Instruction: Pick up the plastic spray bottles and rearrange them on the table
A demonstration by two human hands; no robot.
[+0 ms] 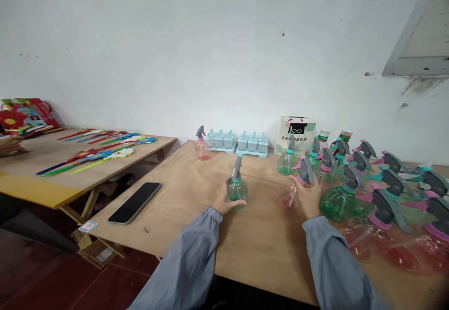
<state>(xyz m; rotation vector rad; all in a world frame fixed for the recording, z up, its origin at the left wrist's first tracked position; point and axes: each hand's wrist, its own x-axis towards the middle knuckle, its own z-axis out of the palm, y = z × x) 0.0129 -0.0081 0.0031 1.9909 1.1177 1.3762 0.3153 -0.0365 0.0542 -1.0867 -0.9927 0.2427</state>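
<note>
My left hand is closed around the body of a clear green spray bottle with a grey and teal trigger head; it stands upright on the wooden table. To the right, my right hand grips a clear pink spray bottle near its grey and pink head, at the left edge of the bottle group. Several more green spray bottles and pink spray bottles crowd the table's right side. A lone pink spray bottle stands at the back, left of centre.
Two light blue ice-pop moulds and a printed paper bag stand along the wall. A phone lies on the table's left. A second table at left holds colourful hand-shaped strips and a red package.
</note>
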